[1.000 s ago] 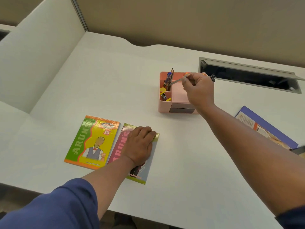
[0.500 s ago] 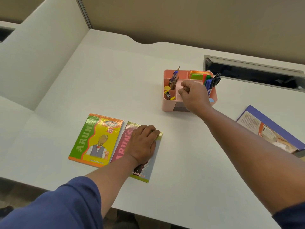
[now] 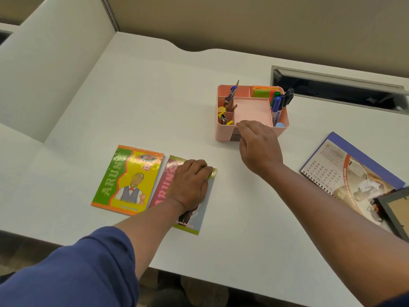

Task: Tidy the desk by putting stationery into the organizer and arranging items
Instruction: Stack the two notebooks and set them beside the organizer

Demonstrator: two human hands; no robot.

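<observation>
Just beyond the right hand (image 3: 257, 147), whose relaxed, empty fingers rest at its near rim, stands the pink organizer (image 3: 282, 125) already stocked with pens, while the left hand (image 3: 191, 183) lies flat on the pink notebook (image 3: 204, 209), seemingly steadying it beside the green notebook (image 3: 128, 180).

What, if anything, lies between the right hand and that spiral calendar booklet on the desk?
Nothing visible. The right hand hovers at the pink organizer's front edge, and only bare white desk shows between it and the calendar booklet. A dark picture frame overlaps the booklet's near corner.
</observation>
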